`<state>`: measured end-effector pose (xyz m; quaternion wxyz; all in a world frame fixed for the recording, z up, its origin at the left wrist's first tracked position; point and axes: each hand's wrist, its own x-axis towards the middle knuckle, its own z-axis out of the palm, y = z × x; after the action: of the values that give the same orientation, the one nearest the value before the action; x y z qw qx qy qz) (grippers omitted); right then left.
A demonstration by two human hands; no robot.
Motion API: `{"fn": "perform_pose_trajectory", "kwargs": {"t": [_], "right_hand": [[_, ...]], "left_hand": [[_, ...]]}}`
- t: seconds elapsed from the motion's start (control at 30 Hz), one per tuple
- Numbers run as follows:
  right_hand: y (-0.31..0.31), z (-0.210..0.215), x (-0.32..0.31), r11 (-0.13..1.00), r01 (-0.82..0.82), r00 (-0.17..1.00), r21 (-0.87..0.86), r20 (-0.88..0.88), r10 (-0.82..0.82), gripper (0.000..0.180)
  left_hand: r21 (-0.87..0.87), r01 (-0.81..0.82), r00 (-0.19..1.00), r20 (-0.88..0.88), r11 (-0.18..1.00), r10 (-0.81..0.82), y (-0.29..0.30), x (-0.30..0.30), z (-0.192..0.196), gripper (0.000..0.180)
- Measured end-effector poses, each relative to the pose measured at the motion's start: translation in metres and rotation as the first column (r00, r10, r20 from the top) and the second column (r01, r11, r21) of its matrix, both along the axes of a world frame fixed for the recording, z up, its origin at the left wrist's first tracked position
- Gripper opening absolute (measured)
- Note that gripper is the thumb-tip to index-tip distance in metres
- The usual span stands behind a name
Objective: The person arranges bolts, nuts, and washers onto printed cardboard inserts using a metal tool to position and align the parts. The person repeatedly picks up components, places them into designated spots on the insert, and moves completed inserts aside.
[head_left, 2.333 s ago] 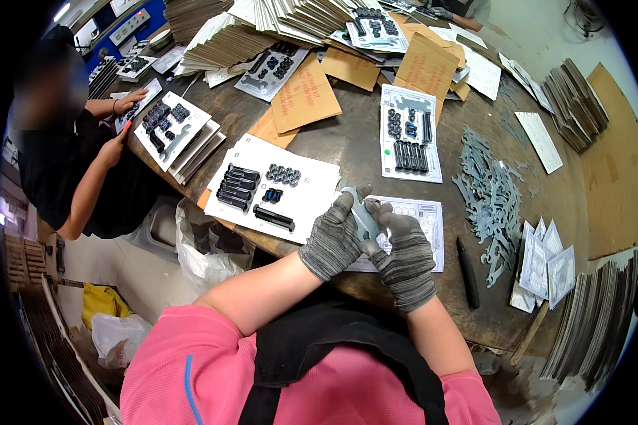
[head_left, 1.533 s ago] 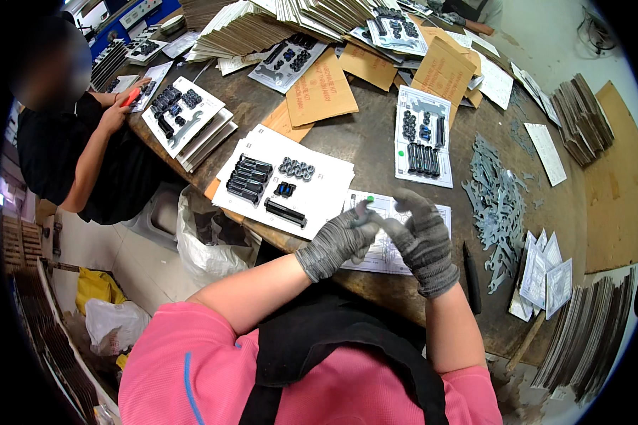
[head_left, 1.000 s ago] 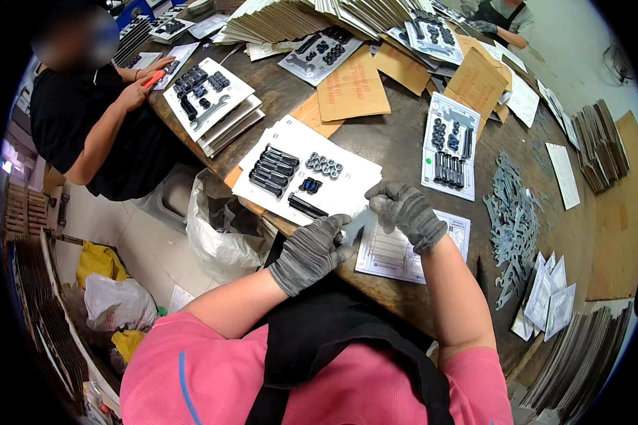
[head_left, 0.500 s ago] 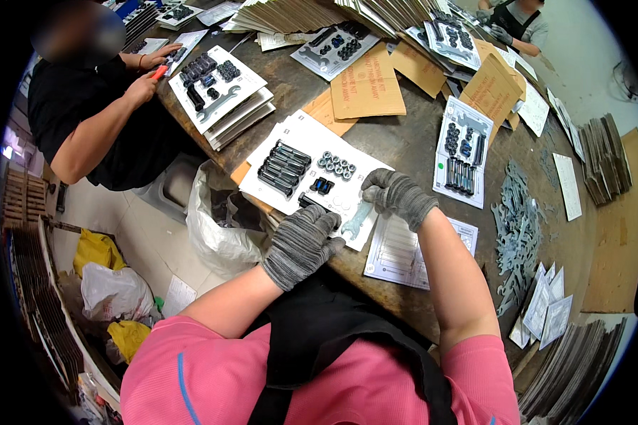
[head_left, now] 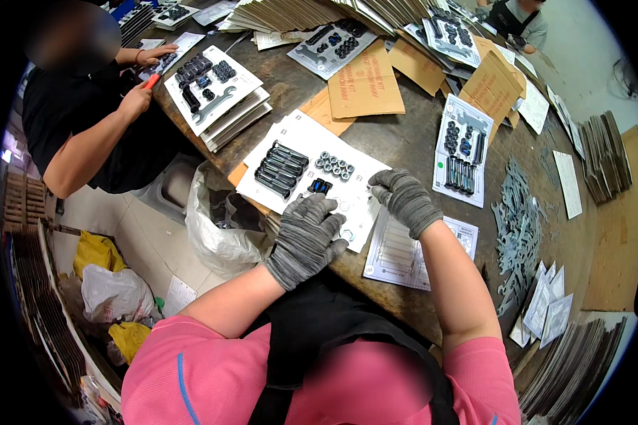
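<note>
A white card (head_left: 290, 131) lies atop a stack at the table's near edge. On it sit a row of dark bolts (head_left: 282, 168), a cluster of nuts (head_left: 334, 166) and small black-and-blue pieces (head_left: 320, 186). My left hand (head_left: 305, 239), in a grey knit glove, rests over the card's near part, fingers bent and apart; what lies beneath it is hidden. At the card's right edge is my gloved right hand (head_left: 406, 202), its fingers apart with nothing visible between them. A small greenish hexagonal shape (head_left: 347, 234) shows between the hands; no whole wrench is discernible there.
A printed sheet (head_left: 397, 251) lies right of the card. Farther right are a filled hardware card (head_left: 463, 152) and a heap of wrenches (head_left: 515, 234). Brown cardboard pieces (head_left: 365, 85) lie beyond. At left, a co-worker (head_left: 92, 127) holds a red-handled tool beside another card stack (head_left: 237, 120).
The wrench seen on the card under my right hand no longer shows there. My right hand has shifted slightly right; my left hand now covers the black piece at its fingertips.
</note>
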<state>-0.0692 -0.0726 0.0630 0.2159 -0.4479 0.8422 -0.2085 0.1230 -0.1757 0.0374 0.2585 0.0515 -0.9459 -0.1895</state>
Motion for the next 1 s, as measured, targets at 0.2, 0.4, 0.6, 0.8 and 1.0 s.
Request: {"fn": "perform_pose_trajectory", "kwargs": {"t": [0.2, 0.4, 0.6, 0.8, 1.0], "right_hand": [[0.006, -0.015, 0.003, 0.998, -0.047, 0.993, -0.047, -0.114, 0.042, 0.016], [0.008, -0.018, 0.008, 0.999, -0.036, 0.986, 0.000, -0.162, 0.035, 0.016], [0.007, -0.013, 0.014, 1.000, -0.017, 0.989, 0.018, -0.148, 0.020, 0.016], [0.025, -0.015, 0.004, 0.980, -0.019, 0.976, -0.196, -0.215, -0.024, 0.018], [0.104, 0.013, -0.004, 0.882, 0.240, 0.952, -0.406, -0.078, -0.295, 0.019]], "left_hand": [[-0.061, 0.020, 0.999, 0.044, 0.998, -0.017, 0.004, -0.008, -0.003, 0.037], [-0.094, 0.008, 0.998, 0.062, 0.996, -0.002, 0.006, -0.011, -0.007, 0.036], [-0.118, 0.004, 0.998, 0.060, 0.993, 0.003, 0.004, -0.013, -0.009, 0.034], [-0.077, 0.008, 0.999, 0.044, 0.997, -0.005, 0.004, -0.011, 0.000, 0.035], [0.154, -0.025, 0.999, -0.037, 0.988, 0.031, -0.004, -0.005, 0.025, 0.034]]}}
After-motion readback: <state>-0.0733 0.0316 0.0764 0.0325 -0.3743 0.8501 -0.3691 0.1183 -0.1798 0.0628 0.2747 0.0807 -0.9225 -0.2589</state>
